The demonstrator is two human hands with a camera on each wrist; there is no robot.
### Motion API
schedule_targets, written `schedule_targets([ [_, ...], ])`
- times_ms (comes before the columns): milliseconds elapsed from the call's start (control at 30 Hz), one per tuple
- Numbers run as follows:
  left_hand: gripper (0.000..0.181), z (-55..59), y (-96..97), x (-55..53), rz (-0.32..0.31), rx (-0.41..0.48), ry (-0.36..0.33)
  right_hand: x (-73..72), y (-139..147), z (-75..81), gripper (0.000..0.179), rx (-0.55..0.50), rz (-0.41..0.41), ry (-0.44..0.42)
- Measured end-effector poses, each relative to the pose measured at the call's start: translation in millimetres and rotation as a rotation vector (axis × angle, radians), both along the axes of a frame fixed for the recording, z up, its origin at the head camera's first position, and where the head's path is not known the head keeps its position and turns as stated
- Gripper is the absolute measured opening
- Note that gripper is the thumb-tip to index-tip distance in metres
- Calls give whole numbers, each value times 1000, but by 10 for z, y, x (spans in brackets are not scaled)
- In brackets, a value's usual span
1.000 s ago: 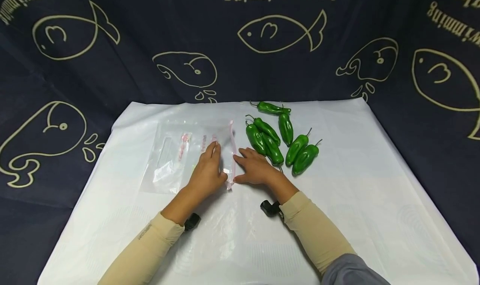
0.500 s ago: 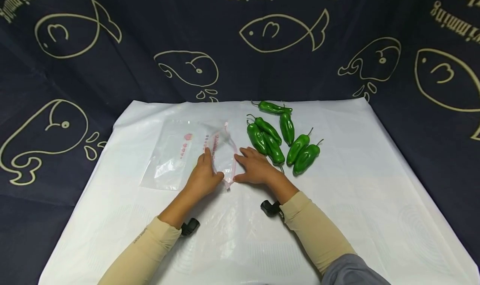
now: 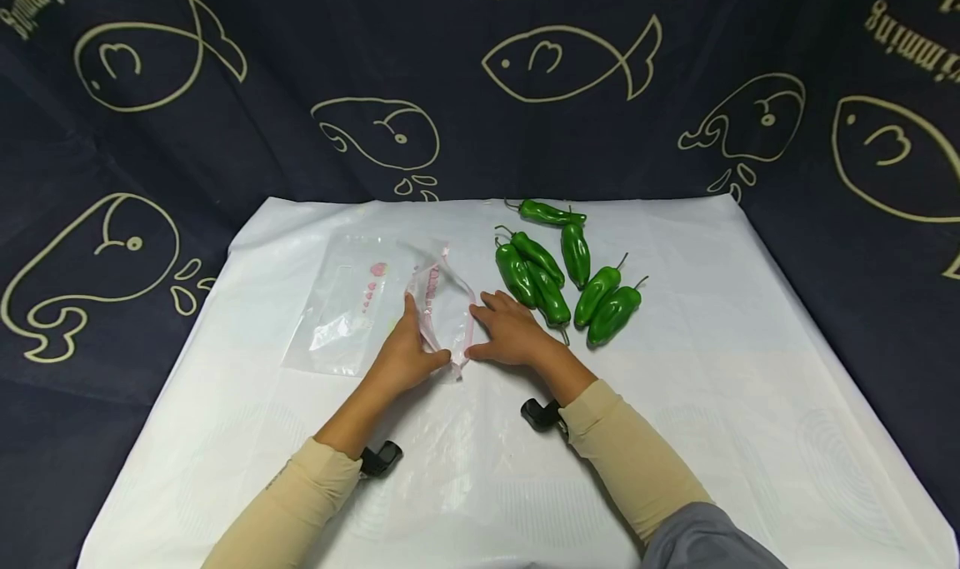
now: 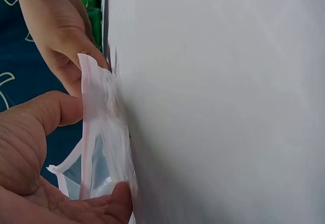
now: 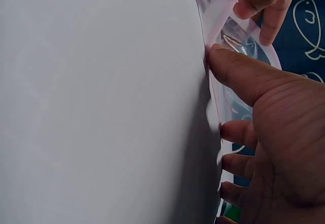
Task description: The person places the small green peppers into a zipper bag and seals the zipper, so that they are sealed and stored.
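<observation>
Now the clear bag, lying left of the green peppers, gapes wider at its pink mouth, baring its inside, as the left hand, spread, pushes back one edge while the right hand, fingers apart, presses the other down.

1 clear plastic bag with red print lies on the white tabletop, its pink-edged mouth gaping.

Grey sleeve cropped, bag lettering illegible
</observation>
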State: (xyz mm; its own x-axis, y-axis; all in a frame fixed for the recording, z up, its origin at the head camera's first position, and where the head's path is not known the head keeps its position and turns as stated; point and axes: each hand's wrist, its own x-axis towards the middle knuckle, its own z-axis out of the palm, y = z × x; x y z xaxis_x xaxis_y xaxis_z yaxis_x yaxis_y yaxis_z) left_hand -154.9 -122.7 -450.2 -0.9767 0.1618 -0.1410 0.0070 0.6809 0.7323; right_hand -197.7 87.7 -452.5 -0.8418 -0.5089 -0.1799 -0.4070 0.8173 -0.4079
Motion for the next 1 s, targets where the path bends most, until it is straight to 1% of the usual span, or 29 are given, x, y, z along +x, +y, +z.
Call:
schedule_targets([
  [167,113,-25,36,-15,-12,-27,24,-2,-6,-2,82,5,2,10],
  [333,106,-16,83,-21,16,-47,74,-5,-8,-2,82,6,2,17],
  [467,106,3,120,-24,37,-75,97,-7,-10,4,83,4,2,13],
  [700,111,7,139,-20,48,-102,75,-8,-17,5,82,2,4,22],
  [900,116,36,136,-2,57,-199,36,-16,-14,-1,83,-5,3,24],
  [1000,117,38,134,3,51,-226,15,-25,-5,-8,83,-10,-3,19],
])
